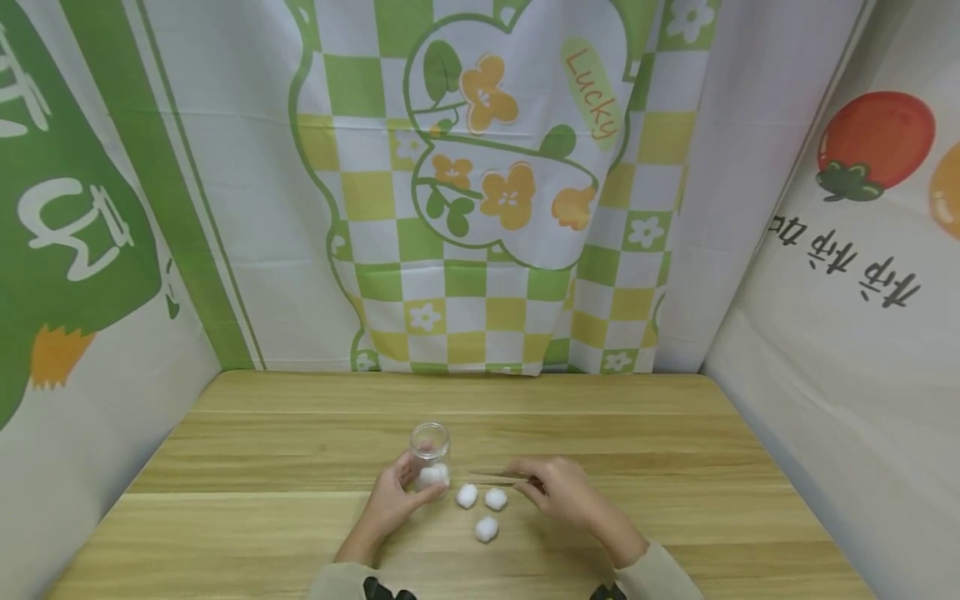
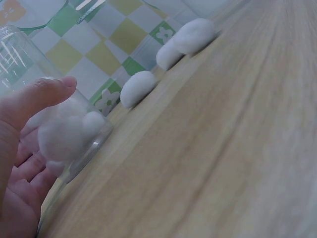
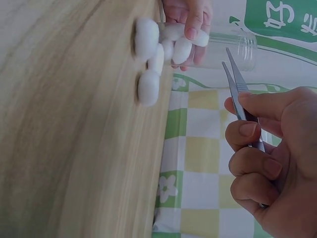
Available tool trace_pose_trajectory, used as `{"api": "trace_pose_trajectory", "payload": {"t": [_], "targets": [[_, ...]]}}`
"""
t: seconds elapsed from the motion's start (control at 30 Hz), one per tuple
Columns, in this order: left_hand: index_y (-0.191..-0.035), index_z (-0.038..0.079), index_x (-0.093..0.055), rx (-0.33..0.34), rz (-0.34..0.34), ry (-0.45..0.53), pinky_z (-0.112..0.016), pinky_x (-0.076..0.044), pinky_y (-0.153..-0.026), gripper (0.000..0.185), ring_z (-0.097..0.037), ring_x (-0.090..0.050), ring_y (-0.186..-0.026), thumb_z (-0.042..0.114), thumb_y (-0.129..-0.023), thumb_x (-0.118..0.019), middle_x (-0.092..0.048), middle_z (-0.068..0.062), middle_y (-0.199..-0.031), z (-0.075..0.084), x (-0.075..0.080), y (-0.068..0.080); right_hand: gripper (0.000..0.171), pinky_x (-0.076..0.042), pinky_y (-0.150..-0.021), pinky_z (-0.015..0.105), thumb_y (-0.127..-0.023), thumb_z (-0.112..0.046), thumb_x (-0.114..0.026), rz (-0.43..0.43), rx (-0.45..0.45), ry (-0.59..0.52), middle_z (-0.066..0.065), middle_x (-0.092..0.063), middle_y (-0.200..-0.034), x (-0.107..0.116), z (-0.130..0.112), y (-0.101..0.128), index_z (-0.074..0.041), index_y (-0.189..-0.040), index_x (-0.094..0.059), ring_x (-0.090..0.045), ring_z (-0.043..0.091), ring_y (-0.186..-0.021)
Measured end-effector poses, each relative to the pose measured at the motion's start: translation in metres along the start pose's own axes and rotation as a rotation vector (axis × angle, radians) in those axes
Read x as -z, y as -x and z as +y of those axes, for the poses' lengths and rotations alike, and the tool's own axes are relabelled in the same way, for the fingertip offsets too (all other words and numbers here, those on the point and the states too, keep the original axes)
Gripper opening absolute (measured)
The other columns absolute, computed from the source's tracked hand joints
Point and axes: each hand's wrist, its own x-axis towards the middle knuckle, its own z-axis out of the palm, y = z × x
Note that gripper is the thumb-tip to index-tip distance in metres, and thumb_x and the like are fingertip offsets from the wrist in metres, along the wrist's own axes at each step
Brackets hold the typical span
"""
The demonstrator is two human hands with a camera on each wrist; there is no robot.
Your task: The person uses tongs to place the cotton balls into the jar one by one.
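Observation:
A clear jar (image 1: 431, 450) stands upright on the table with several cotton balls (image 2: 67, 136) at its bottom. My left hand (image 1: 397, 493) grips the jar low down, thumb across its near side and fingers behind. In my right hand (image 1: 558, 492) are metal tweezers (image 3: 234, 89), pinched between thumb and curled fingers. Their tips are parted with nothing between them and point toward the jar. Three loose cotton balls lie on the wood between the hands: one nearest the jar (image 1: 467, 496), one to its right (image 1: 496, 499), and one closer to me (image 1: 487, 529).
The wooden table (image 1: 300, 433) reaches back to a hanging green-and-yellow checked cloth (image 1: 465, 308). Printed cloths also hang at the left (image 1: 180, 350) and right (image 1: 817, 358) sides of the table.

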Motion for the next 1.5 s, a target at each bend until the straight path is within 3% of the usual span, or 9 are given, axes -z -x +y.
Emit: {"api": "trace_pose_trajectory", "payload": {"t": [0.13,0.27,0.53,0.97,1.1,1.3,1.5], "targets": [[-0.139,-0.002,-0.045,0.001,-0.001,0.005,-0.048,-0.043,-0.111,0.074,-0.041,-0.052,-0.130,0.016,-0.076,-0.081,-0.054,-0.024,-0.139,0.000,0.000,0.000,0.022,-0.047,-0.056,0.009,-0.093,-0.012,-0.062,-0.033,-0.018,-0.032,0.007,-0.075,-0.097,-0.001,0.002,0.003,-0.009,-0.114,-0.068,-0.057,-0.004,-0.066],[-0.138,-0.002,-0.047,0.003,0.010,0.015,-0.049,-0.043,-0.112,0.073,-0.041,-0.053,-0.129,0.014,-0.075,-0.081,-0.055,-0.024,-0.138,0.000,0.000,0.000,0.022,-0.041,-0.051,0.008,-0.094,-0.015,-0.061,-0.044,-0.034,-0.042,0.003,-0.073,-0.082,-0.002,0.004,0.005,-0.010,-0.114,-0.068,-0.045,-0.009,-0.060],[-0.137,-0.003,-0.047,-0.006,0.015,-0.001,-0.050,-0.044,-0.111,0.073,-0.042,-0.054,-0.128,0.015,-0.076,-0.081,-0.056,-0.025,-0.136,0.001,0.000,0.000,0.023,-0.050,-0.058,0.010,-0.093,-0.014,-0.062,-0.054,-0.026,-0.058,0.008,-0.076,-0.095,-0.005,0.008,0.010,-0.007,-0.114,-0.068,-0.063,-0.001,-0.068],[-0.136,-0.002,-0.048,-0.003,0.010,0.011,-0.049,-0.044,-0.111,0.071,-0.041,-0.053,-0.129,0.015,-0.076,-0.081,-0.055,-0.024,-0.137,0.002,0.000,0.001,0.022,-0.042,-0.054,0.009,-0.094,-0.017,-0.061,-0.083,-0.059,-0.109,0.002,-0.073,-0.087,-0.011,0.012,0.017,-0.010,-0.113,-0.069,-0.043,-0.010,-0.061],[-0.137,-0.001,-0.048,0.003,0.010,0.011,-0.049,-0.043,-0.112,0.071,-0.041,-0.053,-0.129,0.016,-0.076,-0.081,-0.055,-0.023,-0.138,0.003,0.000,0.000,0.021,-0.042,-0.054,0.009,-0.093,-0.016,-0.062,-0.067,-0.044,-0.091,0.000,-0.071,-0.083,-0.013,0.014,0.020,-0.011,-0.112,-0.070,-0.042,-0.010,-0.062],[-0.136,-0.002,-0.048,-0.004,0.011,0.007,-0.049,-0.044,-0.111,0.071,-0.042,-0.053,-0.128,0.016,-0.076,-0.081,-0.055,-0.025,-0.137,0.004,0.000,0.001,0.021,-0.047,-0.058,0.010,-0.092,-0.013,-0.063,-0.089,-0.052,-0.102,0.003,-0.075,-0.095,-0.015,0.015,0.023,-0.011,-0.111,-0.070,-0.051,-0.009,-0.066],[-0.136,-0.002,-0.048,-0.001,0.004,0.014,-0.048,-0.044,-0.112,0.070,-0.041,-0.053,-0.129,0.015,-0.077,-0.081,-0.055,-0.024,-0.137,0.006,0.001,0.002,0.023,-0.044,-0.053,0.009,-0.094,-0.016,-0.061,-0.132,-0.077,-0.124,0.003,-0.073,-0.082,-0.014,0.016,0.025,-0.011,-0.114,-0.069,-0.045,-0.009,-0.058]]}}
